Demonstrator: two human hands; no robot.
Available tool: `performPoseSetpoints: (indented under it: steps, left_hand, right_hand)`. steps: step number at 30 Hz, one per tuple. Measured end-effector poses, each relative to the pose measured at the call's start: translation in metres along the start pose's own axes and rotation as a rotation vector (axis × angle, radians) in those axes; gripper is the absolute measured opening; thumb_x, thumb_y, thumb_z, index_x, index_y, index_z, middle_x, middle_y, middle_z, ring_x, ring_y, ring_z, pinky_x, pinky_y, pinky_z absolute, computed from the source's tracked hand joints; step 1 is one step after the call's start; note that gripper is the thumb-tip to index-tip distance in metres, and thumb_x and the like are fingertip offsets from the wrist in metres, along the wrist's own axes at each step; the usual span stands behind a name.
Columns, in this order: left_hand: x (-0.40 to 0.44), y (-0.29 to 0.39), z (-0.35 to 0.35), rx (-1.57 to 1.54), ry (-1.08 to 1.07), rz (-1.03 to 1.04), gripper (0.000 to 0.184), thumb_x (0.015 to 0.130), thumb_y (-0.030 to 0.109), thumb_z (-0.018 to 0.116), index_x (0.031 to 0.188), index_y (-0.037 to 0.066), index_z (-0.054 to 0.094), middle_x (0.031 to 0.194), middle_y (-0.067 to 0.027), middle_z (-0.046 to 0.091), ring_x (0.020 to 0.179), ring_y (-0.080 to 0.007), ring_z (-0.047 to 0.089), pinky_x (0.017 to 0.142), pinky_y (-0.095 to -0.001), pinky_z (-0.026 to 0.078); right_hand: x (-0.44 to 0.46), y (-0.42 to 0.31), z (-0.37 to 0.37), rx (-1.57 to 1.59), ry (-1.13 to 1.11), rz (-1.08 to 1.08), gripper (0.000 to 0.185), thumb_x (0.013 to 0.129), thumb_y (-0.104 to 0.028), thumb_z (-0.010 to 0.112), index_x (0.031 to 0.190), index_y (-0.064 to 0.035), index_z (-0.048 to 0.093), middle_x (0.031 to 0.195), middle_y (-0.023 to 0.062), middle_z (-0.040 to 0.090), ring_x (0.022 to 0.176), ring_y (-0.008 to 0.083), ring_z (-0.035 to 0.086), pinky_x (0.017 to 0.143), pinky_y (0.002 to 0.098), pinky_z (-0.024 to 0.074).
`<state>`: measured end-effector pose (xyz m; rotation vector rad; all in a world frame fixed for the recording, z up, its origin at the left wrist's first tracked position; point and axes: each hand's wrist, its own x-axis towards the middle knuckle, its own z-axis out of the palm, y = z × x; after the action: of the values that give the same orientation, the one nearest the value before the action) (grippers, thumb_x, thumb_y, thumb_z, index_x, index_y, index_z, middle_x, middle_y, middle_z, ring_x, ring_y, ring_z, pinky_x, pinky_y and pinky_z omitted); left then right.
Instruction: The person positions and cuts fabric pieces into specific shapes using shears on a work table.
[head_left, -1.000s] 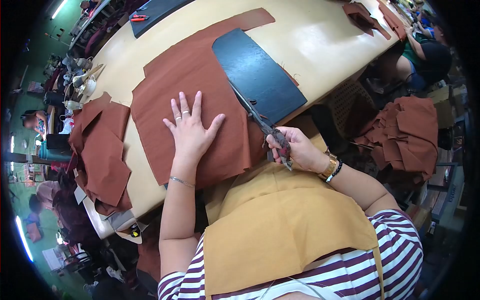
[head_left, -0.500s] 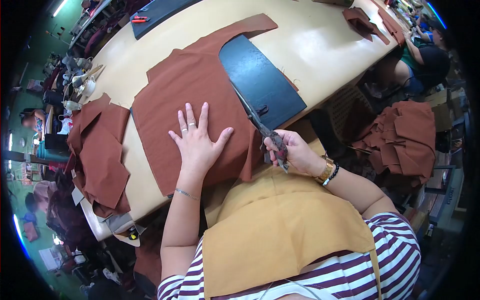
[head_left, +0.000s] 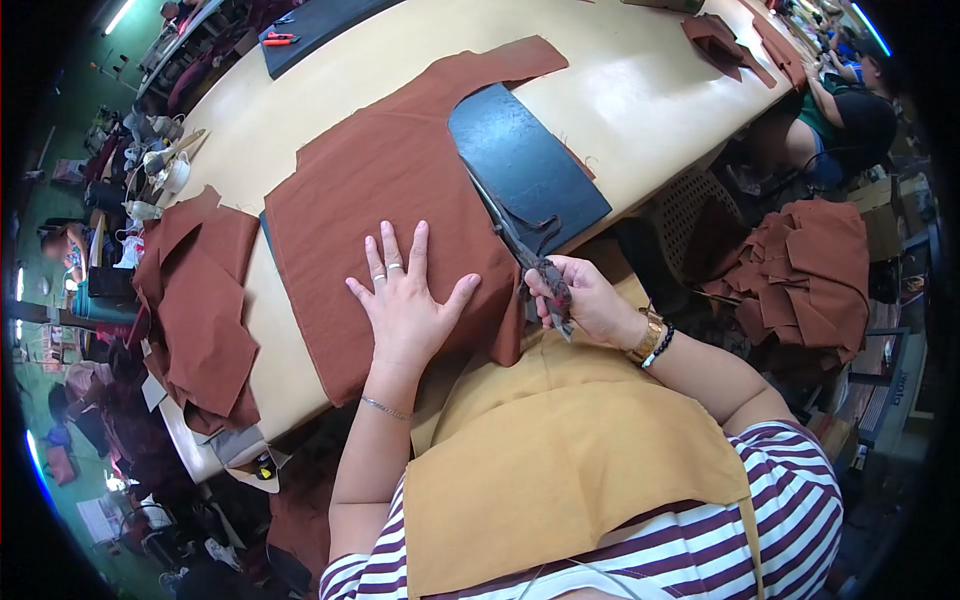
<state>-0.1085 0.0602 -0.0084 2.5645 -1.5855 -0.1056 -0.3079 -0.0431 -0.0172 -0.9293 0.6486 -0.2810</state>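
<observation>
Fingers spread, my left hand (head_left: 410,300) lies flat on a rust-brown fabric piece (head_left: 370,170), near its lower part. My right hand (head_left: 585,298) is closed round the cloth-wrapped handles of long shears (head_left: 543,280). The blades point up and away from me, along the fabric's right edge. Under that edge a dark blue board (head_left: 530,160) shows on the right side. The fabric's near edge hangs over the table's front, close to my yellow apron.
The pale table (head_left: 630,90) carries rust fabric pieces (head_left: 205,300) at the left and more (head_left: 720,45) at the far right. Red-handled cutters (head_left: 281,39) sit on a dark board at the back. Right of the table are a fabric heap (head_left: 810,280) and a seated person (head_left: 835,120).
The fabric has slid toward me and a little right, with my left hand flat on it. More of its near edge hangs down. My right hand and the shears have shifted only slightly.
</observation>
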Motion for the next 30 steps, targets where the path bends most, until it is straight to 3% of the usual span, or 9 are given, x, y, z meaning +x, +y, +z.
performPoseSetpoints:
  steps: [12,19,30]
  left_hand:
    - [-0.020,0.005,-0.003,-0.014,-0.036,0.004,0.084,0.080,0.065,0.055,0.146,0.019,0.031,0.154,-0.0183,0.013,0.142,-0.0399,0.011,0.101,-0.0721,0.014]
    - [-0.003,-0.012,-0.003,-0.034,0.026,-0.006,0.072,0.087,0.056,0.052,0.146,0.020,0.030,0.154,-0.0172,0.014,0.142,-0.0390,0.010,0.103,-0.0710,0.013]
    - [-0.019,-0.009,-0.004,0.023,-0.024,-0.015,0.075,0.085,0.057,0.054,0.146,0.021,0.030,0.155,-0.0161,0.014,0.142,-0.0392,0.013,0.102,-0.0716,0.015]
  right_hand:
    - [0.007,-0.008,0.001,0.015,0.031,0.055,0.024,0.092,-0.034,0.062,0.087,-0.0111,0.056,0.066,-0.0001,0.057,0.057,0.0076,0.054,0.053,0.0222,0.0434]
    - [0.003,-0.003,0.002,0.022,0.000,0.015,0.023,0.091,-0.032,0.064,0.086,-0.0100,0.057,0.065,-0.0002,0.057,0.054,0.0079,0.053,0.051,0.0213,0.0421]
    - [0.008,-0.007,0.004,0.049,0.045,0.033,0.029,0.092,-0.037,0.059,0.082,-0.0106,0.055,0.066,-0.0002,0.057,0.060,0.0076,0.055,0.054,0.0226,0.0442]
